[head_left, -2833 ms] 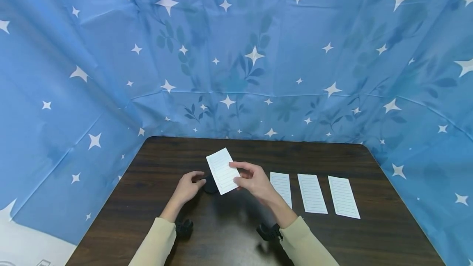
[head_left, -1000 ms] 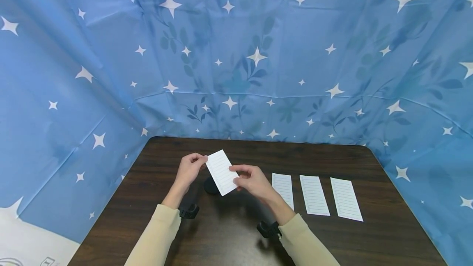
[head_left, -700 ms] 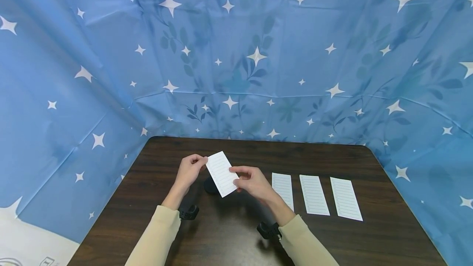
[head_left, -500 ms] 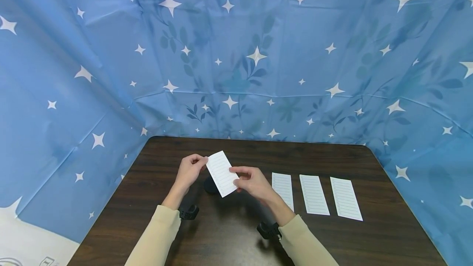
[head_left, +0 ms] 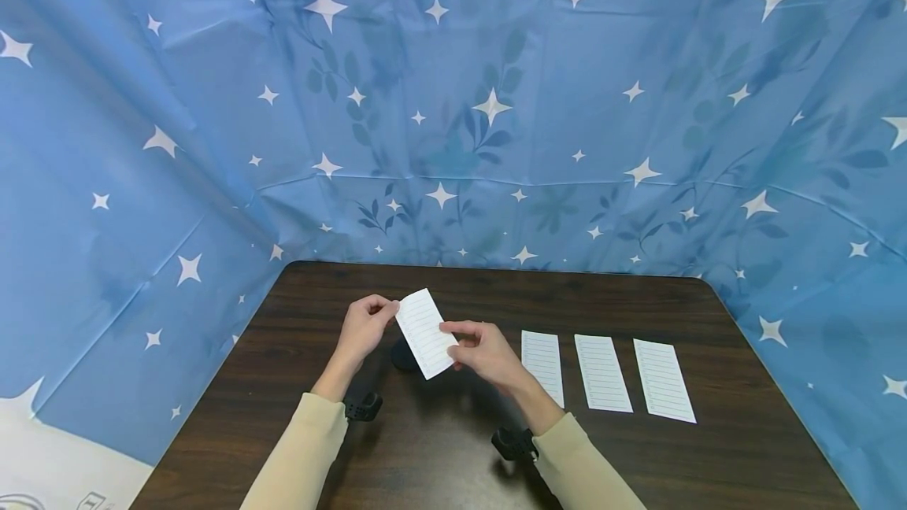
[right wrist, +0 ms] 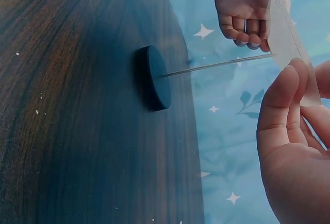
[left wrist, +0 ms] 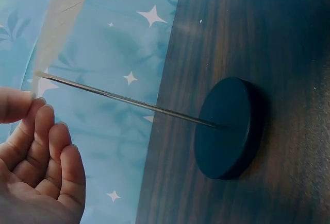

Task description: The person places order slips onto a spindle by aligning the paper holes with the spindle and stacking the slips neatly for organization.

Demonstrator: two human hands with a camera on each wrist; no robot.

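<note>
Both hands hold one lined paper slip [head_left: 425, 332] up above a receipt spike, i.e. a thin metal pin [left wrist: 129, 99] standing on a round black base [left wrist: 227, 127] on the dark wood table [head_left: 298, 415].

Left hand [head_left: 363, 330]: thumb and forefinger pinch the slip's far-left edge; the other fingers [left wrist: 49, 147] curl loosely into the palm w/ nothing in them. Right hand [head_left: 485, 349]: thumb and fingertips pinch the slip's near-right edge, fingers bent, not a tight fist.

Wrist views put the pin's tip right at the paper, betw. the two pinches. Whether it has pierced yet or only touches can't be told.

Off to the right of the right hand's fingers, well apart, three more slips [head_left: 601, 373] lie flat in a row on the table.

Risks, as a judgement:
- Slip is held at two opposite edges w/ the middle unsupported. If the hands push down unevenly, the paper probably bows or slides off the tip instead of taking the pin.
- A fast push could tear a long slit rather than a clean hole, esp. if the tip sits near an edge.
- Base is free-standing; a sideways drag from the paper might tip or skate it.
- Left fingertips are just beside the tip, so a slip of the grip could mean a prick.
</note>
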